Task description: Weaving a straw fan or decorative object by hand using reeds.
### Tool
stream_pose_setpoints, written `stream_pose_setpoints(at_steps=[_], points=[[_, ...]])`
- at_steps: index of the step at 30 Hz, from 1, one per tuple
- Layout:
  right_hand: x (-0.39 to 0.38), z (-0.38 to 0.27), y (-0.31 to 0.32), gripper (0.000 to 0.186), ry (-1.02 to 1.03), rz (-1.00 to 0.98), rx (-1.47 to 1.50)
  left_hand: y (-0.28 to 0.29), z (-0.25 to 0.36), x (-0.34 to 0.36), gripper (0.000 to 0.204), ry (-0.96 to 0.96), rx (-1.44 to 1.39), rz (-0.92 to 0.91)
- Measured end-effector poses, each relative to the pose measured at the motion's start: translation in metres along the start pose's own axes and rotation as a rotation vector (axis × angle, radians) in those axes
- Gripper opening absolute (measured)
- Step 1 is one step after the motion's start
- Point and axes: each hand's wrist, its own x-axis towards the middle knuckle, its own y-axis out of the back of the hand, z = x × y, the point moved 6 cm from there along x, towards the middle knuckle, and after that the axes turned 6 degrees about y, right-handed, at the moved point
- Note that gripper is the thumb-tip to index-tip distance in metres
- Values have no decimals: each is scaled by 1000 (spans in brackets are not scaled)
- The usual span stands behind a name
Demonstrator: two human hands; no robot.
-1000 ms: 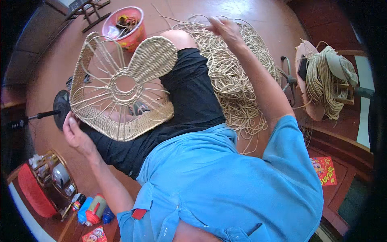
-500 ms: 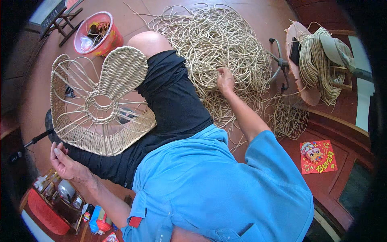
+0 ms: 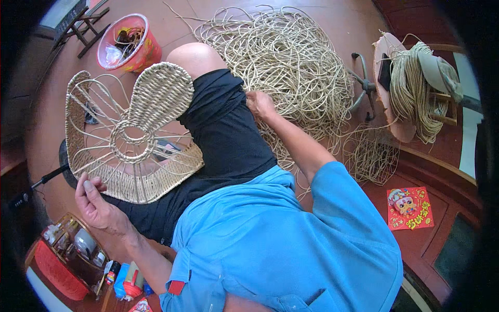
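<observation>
A half-made woven piece of twisted straw-coloured cord [image 3: 165, 91] lies across my lap. It has a round braided ring, loose spokes, a solid rounded panel and a curved woven band. Beside the band's lower left edge is my left hand [image 3: 103, 210], fingers loosely curled and apart, with nothing visible in them. My right hand [image 3: 261, 104] is closed at the knee of my black shorts, by the near left edge of a big tangled heap of cord [image 3: 291, 62]. What its fingertips grip, if anything, is hidden.
A pink bucket [image 3: 147, 49] stands beyond my knee. On the right, a board [image 3: 383, 83] carries a thick coil of cord [image 3: 410, 88], near metal stand legs [image 3: 367, 86]. A red picture card [image 3: 409, 208] lies lower right; a wooden tray of small items [image 3: 83, 242] sits lower left.
My right hand has moved left, from over the cord heap to the edge of my shorts. My left hand has shifted slightly right. The woven piece stays nearly in place.
</observation>
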Motion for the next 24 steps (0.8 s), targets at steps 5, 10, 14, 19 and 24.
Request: stream_pose_setpoints(at_steps=[5, 10, 14, 19, 24], points=[[-19, -26, 70, 29, -149, 301, 715, -30, 31, -17, 24, 33, -65, -141], [-66, -115, 157, 57, -7, 94, 1849, -117, 70, -64, 31, 274, -325, -754], [-133, -215, 189, 41, 307, -219, 1811, -180, 115, -93, 47, 79, -471, -965], [-147, -247, 215, 26, 473, -123, 1772, -187, 105, -121, 30, 474, -784, -1306], [-79, -158, 260, 26, 235, 7, 1904, -85, 32, -93, 39, 662, -690, -1144]])
